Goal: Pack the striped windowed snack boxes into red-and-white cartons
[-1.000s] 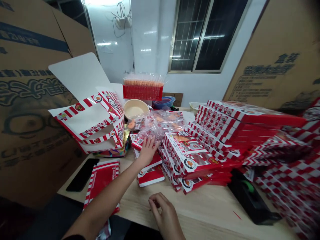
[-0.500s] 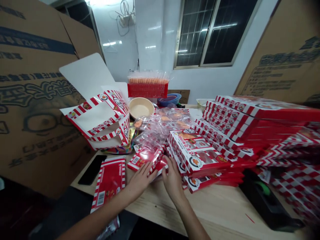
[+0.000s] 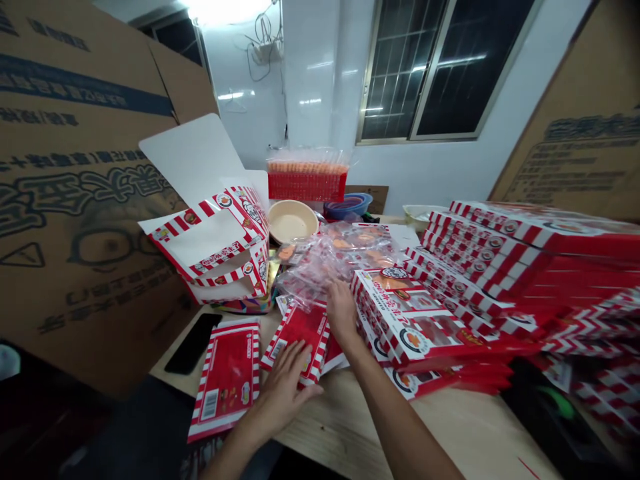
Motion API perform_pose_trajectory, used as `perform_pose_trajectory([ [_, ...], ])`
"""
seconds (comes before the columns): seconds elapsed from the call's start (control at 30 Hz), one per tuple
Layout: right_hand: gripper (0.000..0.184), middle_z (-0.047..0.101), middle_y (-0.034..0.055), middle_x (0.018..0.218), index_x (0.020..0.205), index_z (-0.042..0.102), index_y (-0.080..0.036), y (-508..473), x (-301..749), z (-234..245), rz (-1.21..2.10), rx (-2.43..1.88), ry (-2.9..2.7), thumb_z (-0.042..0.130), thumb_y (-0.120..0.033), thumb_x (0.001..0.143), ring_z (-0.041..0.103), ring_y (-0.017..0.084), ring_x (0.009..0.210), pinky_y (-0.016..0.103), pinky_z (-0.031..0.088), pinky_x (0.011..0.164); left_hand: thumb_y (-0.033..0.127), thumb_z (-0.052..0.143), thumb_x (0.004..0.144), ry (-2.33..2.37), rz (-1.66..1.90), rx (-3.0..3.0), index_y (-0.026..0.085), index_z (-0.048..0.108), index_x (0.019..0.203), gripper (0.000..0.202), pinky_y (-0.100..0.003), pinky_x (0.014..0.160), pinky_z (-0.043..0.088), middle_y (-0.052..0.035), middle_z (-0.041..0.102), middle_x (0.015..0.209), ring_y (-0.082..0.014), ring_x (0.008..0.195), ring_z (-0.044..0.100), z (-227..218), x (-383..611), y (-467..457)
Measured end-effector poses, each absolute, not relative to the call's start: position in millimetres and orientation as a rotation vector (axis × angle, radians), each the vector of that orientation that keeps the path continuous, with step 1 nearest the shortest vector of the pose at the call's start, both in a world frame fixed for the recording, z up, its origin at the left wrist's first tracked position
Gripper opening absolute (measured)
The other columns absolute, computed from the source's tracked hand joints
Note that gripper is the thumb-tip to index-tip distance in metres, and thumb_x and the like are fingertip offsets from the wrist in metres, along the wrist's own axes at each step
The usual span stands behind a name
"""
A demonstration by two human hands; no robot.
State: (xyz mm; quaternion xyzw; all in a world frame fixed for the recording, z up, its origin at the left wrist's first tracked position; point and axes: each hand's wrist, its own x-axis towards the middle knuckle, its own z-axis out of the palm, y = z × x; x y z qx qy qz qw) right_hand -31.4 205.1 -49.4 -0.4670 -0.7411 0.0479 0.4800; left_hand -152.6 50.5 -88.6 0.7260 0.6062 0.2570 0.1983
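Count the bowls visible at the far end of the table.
At least 2: a cream bowl and, to its right, a blue bowl, which may hide others nested inside it.

Pale wooden table (image 3: pixel 475 433) with stacked red-and-white printed boxes (image 3: pixel 410 320) and a black smartphone (image 3: pixel 193 343).

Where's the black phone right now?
In the head view, the black phone lies near the left edge of the wooden table, just left of the flat red-and-white striped box and below the open red-and-white carton.
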Motion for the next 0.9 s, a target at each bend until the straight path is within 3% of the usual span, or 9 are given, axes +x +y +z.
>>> perform_pose_trajectory([
  [0.1,0.028,0.063,0.0116,0.102,0.089,0.057,-0.016,185,-24,-22,0.078,-1.050,-1.679,0.030,-0.025,0.090,0.055,0.019,0.099,0.033,0.042,0.089,0.040,0.054,0.081,1.641,1.155,1.698,0.017,0.020,0.140,0.072,-0.049,0.109,0.020,-0.0171,0.023,0.147,-0.0274,0.136,0.018,-96,-155,67],
  [0.2,0.030,0.062,0.0056,0.085,0.088,0.052,-0.018,160,-14,13,0.097,-1.045,-1.518,0.025,-0.031,0.094,0.057,0.016,0.080,0.028,0.045,0.074,0.047,0.053,0.079,1.501,1.576,1.375,0.016,0.009,0.141,0.082,-0.043,0.108,0.024,-0.0189,0.014,0.148,-0.0270,0.135,0.022,-81,-160,83],
  [0.33,0.028,0.051,-0.0036,0.063,0.076,0.050,-0.019,135,-1,41,0.409,-1.043,-1.202,0.039,-0.040,0.090,0.049,0.011,0.058,0.023,0.040,0.058,0.047,0.050,0.082,1.216,1.751,0.972,0.026,0.001,0.140,0.079,-0.035,0.094,0.044,-0.0151,0.036,0.140,-0.0223,0.121,0.047,-45,-164,86],
  [0.47,0.041,0.062,0.0029,0.092,0.110,0.050,-0.021,118,-2,31,0.866,-0.886,-1.027,0.040,-0.052,0.085,0.060,0.015,0.081,0.029,0.047,0.071,0.040,0.056,0.080,1.178,1.858,0.812,0.025,0.025,0.135,0.065,-0.029,0.087,0.047,-0.0094,0.051,0.127,-0.0199,0.111,0.055,-35,-154,72],
  [0.6,0.044,0.065,0.0098,0.101,0.099,0.062,-0.015,99,-3,16,1.088,-0.969,-1.149,0.067,-0.044,0.067,0.061,0.023,0.093,0.035,0.049,0.079,0.042,0.044,0.086,1.267,1.469,1.316,0.014,0.046,0.123,0.046,-0.036,0.091,0.045,-0.0138,0.057,0.120,-0.0228,0.108,0.056,-44,-139,66],
  [0.67,0.039,0.067,0.0103,0.097,0.092,0.064,-0.013,91,5,18,0.981,-1.062,-1.060,0.068,-0.041,0.067,0.062,0.023,0.091,0.037,0.050,0.079,0.041,0.060,0.076,1.450,1.053,1.645,0.013,0.048,0.124,0.057,-0.042,0.095,0.041,-0.0175,0.053,0.126,-0.0290,0.116,0.050,-49,-131,71],
  [0.77,0.031,0.066,0.0066,0.093,0.093,0.063,-0.015,84,23,32,0.723,-1.002,-0.850,0.066,-0.037,0.071,0.062,0.021,0.088,0.038,0.051,0.080,0.022,0.077,0.056,1.894,0.471,1.906,0.010,0.041,0.131,0.084,-0.062,0.098,0.025,-0.0269,0.034,0.138,-0.0436,0.128,0.028,-52,-117,84],
  [0.83,0.025,0.065,0.0032,0.093,0.091,0.062,-0.017,81,36,42,0.633,-0.887,-0.729,0.067,-0.031,0.071,0.062,0.019,0.087,0.039,0.052,0.080,0.012,0.068,0.065,2.088,0.343,1.894,0.009,0.042,0.130,0.071,-0.072,0.092,0.019,-0.0315,0.033,0.137,-0.0475,0.127,0.027,-48,-112,89],
  [0.9,0.022,0.064,0.0007,0.091,0.088,0.061,-0.018,78,47,48,0.624,-0.803,-0.651,0.070,-0.025,0.069,0.062,0.018,0.086,0.039,0.054,0.079,0.005,0.053,0.074,2.159,0.362,1.871,0.009,0.046,0.127,0.054,-0.071,0.090,0.024,-0.0320,0.042,0.130,-0.0449,0.122,0.038,-36,-116,86],
])
